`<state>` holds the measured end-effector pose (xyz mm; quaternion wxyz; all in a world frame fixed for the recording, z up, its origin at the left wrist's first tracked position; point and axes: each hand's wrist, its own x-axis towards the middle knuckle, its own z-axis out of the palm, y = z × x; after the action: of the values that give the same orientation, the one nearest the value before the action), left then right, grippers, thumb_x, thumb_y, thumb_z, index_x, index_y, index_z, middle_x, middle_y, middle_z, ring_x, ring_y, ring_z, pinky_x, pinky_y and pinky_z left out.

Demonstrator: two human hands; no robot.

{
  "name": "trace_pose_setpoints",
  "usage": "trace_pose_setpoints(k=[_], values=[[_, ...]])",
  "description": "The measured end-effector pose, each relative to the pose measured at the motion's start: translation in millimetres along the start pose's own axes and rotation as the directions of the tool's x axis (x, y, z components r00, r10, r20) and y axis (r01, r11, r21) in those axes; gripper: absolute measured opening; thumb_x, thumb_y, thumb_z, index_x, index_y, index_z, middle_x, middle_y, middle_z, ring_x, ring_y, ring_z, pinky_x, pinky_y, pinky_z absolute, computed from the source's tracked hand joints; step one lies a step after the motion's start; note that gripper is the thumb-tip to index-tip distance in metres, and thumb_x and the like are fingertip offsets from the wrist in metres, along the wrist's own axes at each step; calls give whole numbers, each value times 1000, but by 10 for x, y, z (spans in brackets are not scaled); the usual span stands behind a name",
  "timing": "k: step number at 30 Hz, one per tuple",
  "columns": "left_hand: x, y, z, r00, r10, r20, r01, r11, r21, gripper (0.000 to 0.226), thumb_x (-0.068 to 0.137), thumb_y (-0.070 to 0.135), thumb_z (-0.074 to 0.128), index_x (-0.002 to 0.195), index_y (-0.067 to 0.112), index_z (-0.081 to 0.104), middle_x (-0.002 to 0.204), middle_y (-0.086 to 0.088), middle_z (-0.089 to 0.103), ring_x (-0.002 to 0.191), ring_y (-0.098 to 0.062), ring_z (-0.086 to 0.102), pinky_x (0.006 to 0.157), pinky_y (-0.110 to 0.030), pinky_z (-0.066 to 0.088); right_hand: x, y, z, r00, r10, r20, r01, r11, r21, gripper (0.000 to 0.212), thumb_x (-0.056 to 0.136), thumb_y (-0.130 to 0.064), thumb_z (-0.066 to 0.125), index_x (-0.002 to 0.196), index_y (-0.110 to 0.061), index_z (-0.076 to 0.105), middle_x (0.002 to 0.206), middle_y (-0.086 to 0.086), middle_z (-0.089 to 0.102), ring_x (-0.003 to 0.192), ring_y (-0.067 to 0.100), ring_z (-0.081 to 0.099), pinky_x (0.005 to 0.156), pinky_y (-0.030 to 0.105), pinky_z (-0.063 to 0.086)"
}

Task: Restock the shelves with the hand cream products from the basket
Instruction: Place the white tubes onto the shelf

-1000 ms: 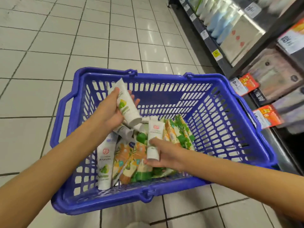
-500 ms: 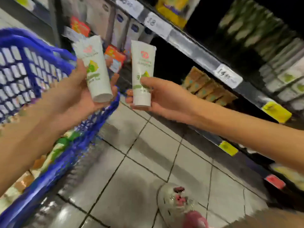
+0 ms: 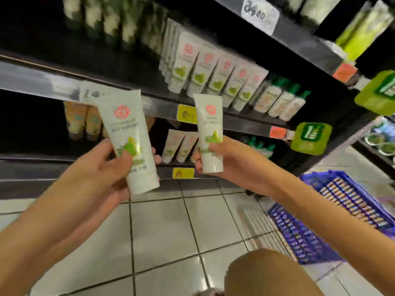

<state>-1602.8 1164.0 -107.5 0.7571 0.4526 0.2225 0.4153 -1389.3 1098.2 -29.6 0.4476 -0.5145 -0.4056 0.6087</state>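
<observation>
Head: 2 tubes (image 3: 128,133) before shelves (image 3: 245,122), basket (image 3: 350,201) right

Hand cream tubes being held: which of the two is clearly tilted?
The left-hand tube: its crimped top leans to the left and its cap end sits further right, while the right-hand tube stands nearly upright.

A: What is nearest?
B: Two tubes before the shelves, apart: the left tube (image 3: 130,133) in the left hand (image 3: 102,167), the right tube (image 3: 210,129) in the right hand (image 3: 233,165).
A: Behind them?
B: A row of tubes (image 3: 215,75) along the middle shelf (image 3: 245,121), at its front edge.
A: And the basket (image 3: 303,238)?
B: On the floor (image 3: 171,227), at the right, under the right forearm.
</observation>
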Motion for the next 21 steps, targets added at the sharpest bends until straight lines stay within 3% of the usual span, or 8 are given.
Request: trace_pose_setpoints(k=[2,5,10,12,14,17,21], values=[[100,-14,45,998,-13,66,12,1000,12,43,82,25,56,124,13,51,119,-17,62,104,-31,65,86,-53,52,63,36,-121,1000,-29,2,29,999,-17,45,83,-14,46,126,-5,41,97,13,58,82,21,59,80,31,52],[270,-23,213,994,-57,98,59,998,-14,52,64,32,65,115,25,59,112,-2,69,98,-22,68,71,-40,58,208,89,-307,998,-54,27,53,998,38,45,88,-18,49,132,-9,40,100,7,63,82,19,62,81,32,53],[728,-53,420,994,-67,86,70,997,-34,35,66,12,55,97,23,67,92,0,75,86,-16,71,59,-31,57,368,89,-731,996,-88,9,87,989,121,29,85,-21,52,112,-10,50,83,7,60,68,15,59,66,27,52],[902,-29,546,997,-36,61,36,999,9,38,67,10,54,101,20,67,92,-2,75,88,-17,71,62,-32,57,353,68,-982,988,-144,-54,150,981,126,32,82,-20,55,110,-6,51,82,8,62,69,14,61,67,29,54],[1048,-5,638,999,24,29,-27,997,75,40,69,10,55,108,19,61,98,-2,74,92,-17,70,66,-30,57,304,3,-1267,967,-210,-143,225,969,102,40,75,-20,53,112,-6,52,84,5,67,74,13,64,78,31,56],[1205,-7,713,997,78,15,-79,985,152,32,68,20,66,99,26,69,104,-2,72,98,-18,68,68,-28,57,212,-128,-1722,902,-334,-274,341,940,-26,48,78,-20,52,125,-9,50,108,1,66,96,11,63,91,29,52],[1300,-105,783,988,141,-61,-118,951,285,46,63,39,75,106,27,67,111,-1,70,102,-16,66,68,-23,56,243,-319,-2311,702,-547,-456,454,837,-305,19,93,-17,49,109,-25,55,110,-10,65,106,6,60,92,25,48]])
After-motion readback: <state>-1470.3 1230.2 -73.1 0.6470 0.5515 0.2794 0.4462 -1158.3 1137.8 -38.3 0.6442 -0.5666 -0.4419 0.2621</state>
